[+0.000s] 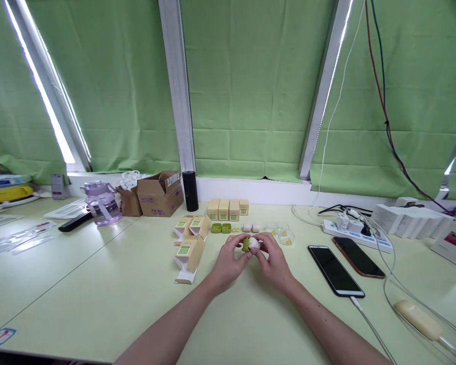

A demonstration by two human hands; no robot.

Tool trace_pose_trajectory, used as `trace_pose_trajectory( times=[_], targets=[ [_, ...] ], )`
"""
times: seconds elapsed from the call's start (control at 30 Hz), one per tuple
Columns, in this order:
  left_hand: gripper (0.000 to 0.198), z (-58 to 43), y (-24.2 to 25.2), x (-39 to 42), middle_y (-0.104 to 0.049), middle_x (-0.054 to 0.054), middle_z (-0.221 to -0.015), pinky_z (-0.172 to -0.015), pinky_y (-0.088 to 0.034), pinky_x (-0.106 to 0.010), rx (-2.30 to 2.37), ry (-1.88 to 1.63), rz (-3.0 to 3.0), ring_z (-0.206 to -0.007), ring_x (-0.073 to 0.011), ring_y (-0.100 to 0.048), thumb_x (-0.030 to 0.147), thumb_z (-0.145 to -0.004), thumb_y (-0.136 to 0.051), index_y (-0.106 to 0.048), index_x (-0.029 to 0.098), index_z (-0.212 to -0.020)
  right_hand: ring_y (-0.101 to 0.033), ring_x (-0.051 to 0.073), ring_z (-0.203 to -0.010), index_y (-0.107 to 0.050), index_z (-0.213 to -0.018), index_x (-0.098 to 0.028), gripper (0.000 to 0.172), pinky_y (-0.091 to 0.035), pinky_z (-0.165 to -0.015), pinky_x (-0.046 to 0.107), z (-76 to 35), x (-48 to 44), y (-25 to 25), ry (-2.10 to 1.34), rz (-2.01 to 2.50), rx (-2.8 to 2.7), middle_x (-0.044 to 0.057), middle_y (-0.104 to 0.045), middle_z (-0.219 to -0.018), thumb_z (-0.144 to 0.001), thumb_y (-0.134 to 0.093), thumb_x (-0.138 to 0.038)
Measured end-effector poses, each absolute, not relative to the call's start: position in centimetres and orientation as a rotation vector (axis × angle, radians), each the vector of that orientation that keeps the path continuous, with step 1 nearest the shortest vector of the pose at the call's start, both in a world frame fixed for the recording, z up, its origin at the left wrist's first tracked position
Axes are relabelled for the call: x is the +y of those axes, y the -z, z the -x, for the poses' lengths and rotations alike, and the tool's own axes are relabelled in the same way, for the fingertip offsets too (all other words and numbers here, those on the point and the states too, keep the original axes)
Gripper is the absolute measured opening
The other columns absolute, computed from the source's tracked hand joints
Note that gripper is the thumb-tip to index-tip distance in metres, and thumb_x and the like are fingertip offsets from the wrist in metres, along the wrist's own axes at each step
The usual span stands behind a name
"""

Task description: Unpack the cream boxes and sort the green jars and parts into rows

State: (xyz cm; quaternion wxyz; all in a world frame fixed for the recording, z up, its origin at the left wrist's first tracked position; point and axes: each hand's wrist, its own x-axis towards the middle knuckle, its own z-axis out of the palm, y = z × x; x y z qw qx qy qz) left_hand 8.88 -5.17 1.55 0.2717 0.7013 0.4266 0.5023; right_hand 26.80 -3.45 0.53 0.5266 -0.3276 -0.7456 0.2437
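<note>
My left hand pinches a small olive-green piece in front of me. My right hand has its fingers closed on a rounded white piece, which touches the green one. Just beyond my hands are two green square cups, tiny yellowish bits, two pale pink cylinders and several clear domed covers with yellow spots. Opened cardboard boxes lie left of my left hand. Several closed kraft boxes stand behind.
At right lie a black phone on a cable, a second phone and a white power strip. A brown carton, a black cylinder and a purple jug stand at the back left. White boxes line the right.
</note>
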Motion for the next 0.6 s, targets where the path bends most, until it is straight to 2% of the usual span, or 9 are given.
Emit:
trace_pose_trajectory(
  times=[0.13,0.27,0.4,0.5,0.6],
  targets=[
    [0.039,-9.2,-1.4,-4.8,-0.067,-0.011,-0.126,-0.098,-0.05,-0.041,1.179,-1.357,-1.827,-0.113,-0.0258,-0.063,0.036,-0.088,-0.072,-0.068,0.024,-0.124,-0.062,0.024,-0.105,-0.065,-0.113,-0.025,0.028,-0.056,-0.088,0.038,-26.4,-3.7,-0.7,-0.689,0.835,-1.683,0.009,-0.064,-0.114,-0.099,-0.056,-0.047],
    [0.041,-9.1,-0.9,-4.3,-0.069,-0.012,-0.125,-0.096,-0.051,-0.042,1.213,-1.366,-1.802,-0.11,-0.027,-0.066,0.036,-0.086,-0.074,-0.068,0.022,-0.123,-0.064,0.024,-0.099,-0.067,-0.112,-0.024,0.038,-0.054,-0.085,0.037,-26.5,-3.3,-0.5,-0.839,0.877,-1.524,0.007,-0.069,-0.11,-0.096,-0.058,-0.057],
    [0.045,-8.6,-0.4,-3.6,-0.07,-0.013,-0.126,-0.095,-0.052,-0.043,1.216,-1.408,-1.72,-0.107,-0.0277,-0.067,0.037,-0.083,-0.076,-0.068,0.02,-0.124,-0.063,0.022,-0.086,-0.072,-0.105,-0.023,0.048,-0.054,-0.078,0.038,-27.2,-2.4,-0.8,-1.042,0.838,-1.201,0.006,-0.071,-0.102,-0.083,-0.07,-0.066],
    [0.046,-8.5,-0.5,-3.4,-0.071,-0.013,-0.125,-0.095,-0.053,-0.042,1.118,-1.461,-1.64,-0.108,-0.0276,-0.068,0.036,-0.082,-0.077,-0.067,0.02,-0.124,-0.064,0.024,-0.091,-0.074,-0.094,-0.023,0.048,-0.053,-0.069,0.034,-27.5,-2.0,-1.2,-1.291,0.737,-0.972,0.007,-0.072,-0.101,-0.073,-0.08,-0.066],
    [0.047,-8.5,-1.0,-3.6,-0.071,-0.012,-0.123,-0.096,-0.052,-0.04,1.0,-1.49,-1.572,-0.113,-0.0278,-0.067,0.033,-0.08,-0.079,-0.066,0.02,-0.123,-0.065,0.024,-0.091,-0.074,-0.089,-0.022,0.045,-0.052,-0.064,0.031,-27.5,-2.1,-1.3,-1.455,0.682,-0.848,0.007,-0.073,-0.098,-0.07,-0.084,-0.061]
  ],
)
